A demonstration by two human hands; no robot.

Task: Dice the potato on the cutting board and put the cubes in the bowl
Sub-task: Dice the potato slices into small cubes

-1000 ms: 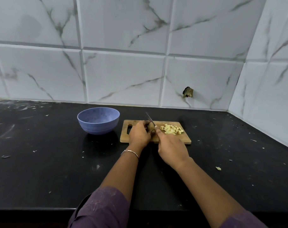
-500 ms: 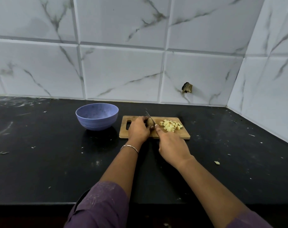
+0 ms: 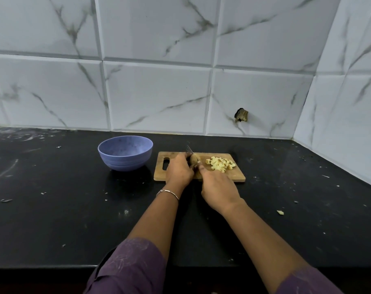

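A rectangular wooden cutting board (image 3: 233,177) with a slot handle lies on the glossy black worktop (image 3: 53,219). At its 3 o'clock end sits a heap of pale yellow potato cubes (image 3: 220,164). The left hand (image 3: 179,169) curls its fingers over the uncut potato piece (image 3: 193,159), mostly hidden. The right hand (image 3: 219,190) grips the knife (image 3: 189,150); its handle is covered. A smooth, ribbed blue bowl (image 3: 125,153) stands at the board's 9 o'clock.
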